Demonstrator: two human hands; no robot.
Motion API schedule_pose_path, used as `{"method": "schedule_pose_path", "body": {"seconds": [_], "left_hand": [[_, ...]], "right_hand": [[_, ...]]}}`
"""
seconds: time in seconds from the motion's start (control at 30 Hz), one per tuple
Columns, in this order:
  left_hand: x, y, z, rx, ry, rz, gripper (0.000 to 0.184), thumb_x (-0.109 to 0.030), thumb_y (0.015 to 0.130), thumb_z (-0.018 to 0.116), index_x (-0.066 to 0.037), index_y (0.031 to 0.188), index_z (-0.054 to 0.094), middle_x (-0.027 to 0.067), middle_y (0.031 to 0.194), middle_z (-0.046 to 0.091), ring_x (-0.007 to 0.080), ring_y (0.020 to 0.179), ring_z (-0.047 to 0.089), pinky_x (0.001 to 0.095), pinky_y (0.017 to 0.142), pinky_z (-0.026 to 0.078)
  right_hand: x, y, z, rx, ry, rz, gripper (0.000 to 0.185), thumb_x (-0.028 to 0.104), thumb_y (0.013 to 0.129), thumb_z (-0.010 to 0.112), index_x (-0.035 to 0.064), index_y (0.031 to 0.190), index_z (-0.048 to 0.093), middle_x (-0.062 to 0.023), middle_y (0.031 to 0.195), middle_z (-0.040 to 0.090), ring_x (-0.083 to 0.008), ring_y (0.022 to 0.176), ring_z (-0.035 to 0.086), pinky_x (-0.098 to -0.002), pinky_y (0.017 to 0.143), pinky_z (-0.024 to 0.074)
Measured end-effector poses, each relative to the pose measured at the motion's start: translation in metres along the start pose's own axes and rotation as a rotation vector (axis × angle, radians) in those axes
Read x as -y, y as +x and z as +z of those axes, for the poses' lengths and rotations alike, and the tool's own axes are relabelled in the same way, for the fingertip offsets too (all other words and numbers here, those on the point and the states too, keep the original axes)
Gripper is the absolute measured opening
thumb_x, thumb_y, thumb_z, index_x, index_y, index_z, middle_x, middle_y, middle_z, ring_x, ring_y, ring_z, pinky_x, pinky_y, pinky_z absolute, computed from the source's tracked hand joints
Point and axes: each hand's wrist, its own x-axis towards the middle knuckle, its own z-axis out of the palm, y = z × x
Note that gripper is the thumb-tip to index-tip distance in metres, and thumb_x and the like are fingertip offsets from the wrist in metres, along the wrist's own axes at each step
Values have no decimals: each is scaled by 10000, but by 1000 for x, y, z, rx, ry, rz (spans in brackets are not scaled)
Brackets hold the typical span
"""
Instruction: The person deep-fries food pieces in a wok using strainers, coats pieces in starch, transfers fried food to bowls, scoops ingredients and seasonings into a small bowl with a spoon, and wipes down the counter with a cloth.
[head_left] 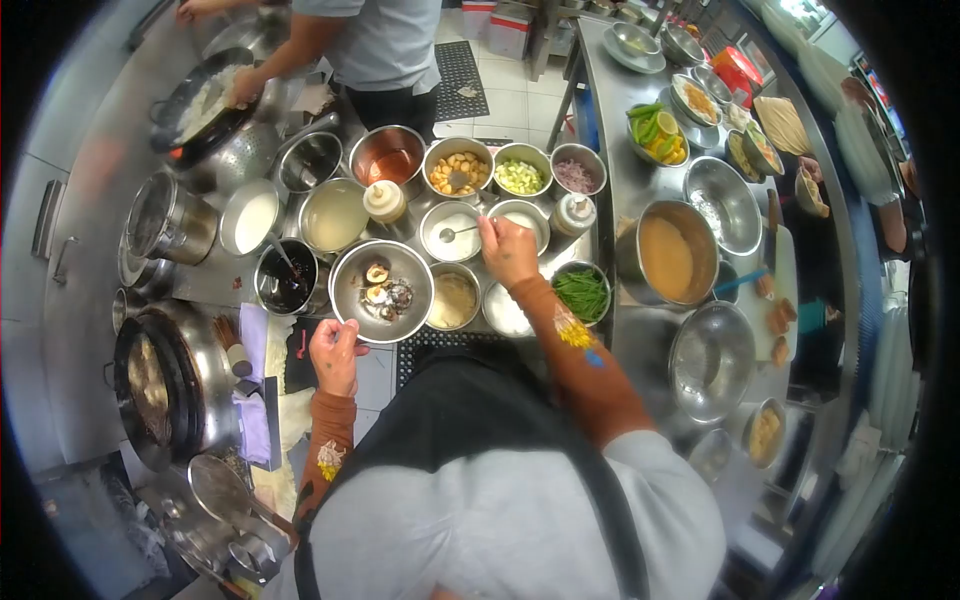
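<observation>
My left hand (338, 356) grips the near rim of a metal bowl (342, 312) that holds dark sauce and pale and brown bits. In my right hand (510, 250) is a small metal spoon (460, 232), its tip over a container of white powder (437, 246). Beside that stands another container of white contents (525, 222), partly behind my right hand. A tub of beige powder (453, 300) is right of the bowl. Green beans or stalks (581, 294) fill a container right of my right forearm. Left of the bowl, a pot of dark sauce (286, 278) has a ladle in it.
Containers of garlic-like pieces (457, 172), chopped green pieces (519, 177) and purple onion (574, 176) line the back. Squeeze bottles (384, 202) stand between them. A co-worker (380, 50) works at a wok (205, 105) upper left. A large pot (668, 252) stands at right.
</observation>
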Motion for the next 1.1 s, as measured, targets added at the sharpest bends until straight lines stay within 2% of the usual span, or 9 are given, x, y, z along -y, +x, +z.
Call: {"method": "schedule_pose_path", "body": {"seconds": [0.47, 0.57, 0.67, 0.77, 0.8, 0.9, 1.03, 1.07, 1.1], "left_hand": [[4, -16, -33, -126, -43, -28, 158, -111, 878, 615, -77, 767, 507, 1, 690, 543, 66, 561, 519, 211, 484, 485], [1, -15, -30, -114, -27, -20, 160, -116, 875, 619, -78, 766, 508, 1, 694, 545, 67, 569, 523, 210, 485, 485], [1, -11, -29, -103, 13, -25, 169, -127, 872, 628, -78, 764, 507, 1, 696, 545, 67, 578, 527, 210, 487, 487], [2, -8, -27, -61, 79, -20, 148, -154, 874, 622, -97, 790, 514, -13, 728, 543, 69, 602, 516, 227, 515, 471], [3, -7, -25, -52, 73, -18, 146, -153, 874, 623, -96, 791, 516, -14, 725, 538, 68, 600, 513, 226, 514, 470], [5, -4, -17, -36, 56, -18, 142, -148, 873, 623, -91, 793, 521, -17, 716, 529, 64, 598, 507, 223, 512, 466], [0, -3, -14, -52, 41, -11, 136, -134, 877, 615, -86, 794, 517, -16, 711, 530, 64, 588, 506, 221, 509, 463], [0, -2, -16, -56, 40, -2, 135, -132, 877, 612, -86, 794, 517, -15, 710, 530, 65, 587, 507, 221, 509, 463], [1, -1, -18, -59, 38, 9, 133, -129, 878, 610, -86, 794, 516, -14, 710, 531, 65, 586, 508, 221, 509, 463]], "right_hand": [[-3, -3, 35, 67, -112, -54, 301, 278, 901, 561, 48, 715, 620, -202, 664, 616, -400, 613, 600, -479, 562, 479], [-5, -5, 27, 72, 17, 76, 283, 260, 893, 568, 33, 747, 651, -224, 701, 622, -414, 633, 597, -464, 569, 483], [-18, -4, 19, 42, 141, 220, 281, 247, 886, 584, -2, 792, 671, -216, 693, 640, -352, 586, 625, -406, 543, 485], [-6, -4, -9, 71, 390, 421, 298, 247, 886, 600, -33, 818, 673, -174, 662, 654, -231, 539, 633, -333, 522, 482], [13, -3, -26, 57, 395, 440, 323, 257, 889, 609, -52, 816, 669, -129, 633, 651, -140, 533, 614, -284, 513, 473], [36, -7, -53, 86, 475, 413, 312, 256, 889, 613, -39, 809, 673, -118, 630, 653, -132, 544, 618, -278, 519, 479], [37, -22, -50, 149, 42, 74, 287, 244, 875, 619, -2, 729, 648, -186, 619, 612, -282, 501, 590, -348, 497, 465], [37, -28, -43, 158, 36, 52, 287, 236, 864, 620, 2, 699, 628, -223, 639, 589, -371, 540, 574, -408, 514, 463], [34, -34, -36, 182, 20, 49, 285, 236, 862, 620, 3, 699, 627, -223, 644, 591, -377, 553, 580, -417, 521, 464]]}}
